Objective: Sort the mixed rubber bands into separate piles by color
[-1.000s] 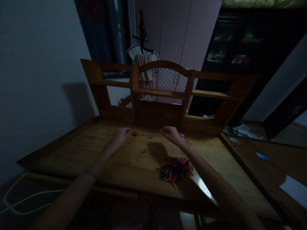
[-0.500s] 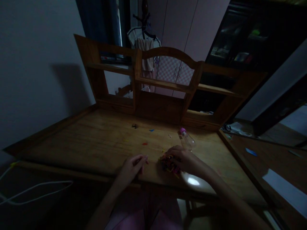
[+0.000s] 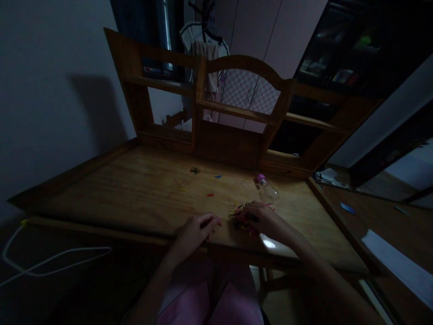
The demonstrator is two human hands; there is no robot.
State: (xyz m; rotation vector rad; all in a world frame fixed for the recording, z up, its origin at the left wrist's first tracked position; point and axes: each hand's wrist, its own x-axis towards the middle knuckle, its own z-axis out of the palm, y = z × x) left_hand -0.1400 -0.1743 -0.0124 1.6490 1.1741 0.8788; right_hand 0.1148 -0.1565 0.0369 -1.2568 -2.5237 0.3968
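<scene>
A heap of small colourful bands (image 3: 239, 215) lies near the front edge of the wooden desk (image 3: 142, 198). My right hand (image 3: 262, 220) rests on top of the heap, fingers curled down into it. My left hand (image 3: 195, 230) lies just left of the heap at the desk's front edge, fingers stretched toward the bands and holding nothing that I can see. A small clear bottle with a pink cap (image 3: 267, 188) lies on its side just behind my right hand. The room is dim.
Single loose bands lie further back: a dark one (image 3: 194, 170), a blue one (image 3: 218, 176), a red one (image 3: 210, 195). A wooden shelf unit (image 3: 237, 117) rises along the desk's back. A white cable (image 3: 50, 262) hangs at the left.
Both hands came back from the far middle of the desk to the front edge. The right hand settled onto the heap of bands; the left stopped beside it. The view tilted downward.
</scene>
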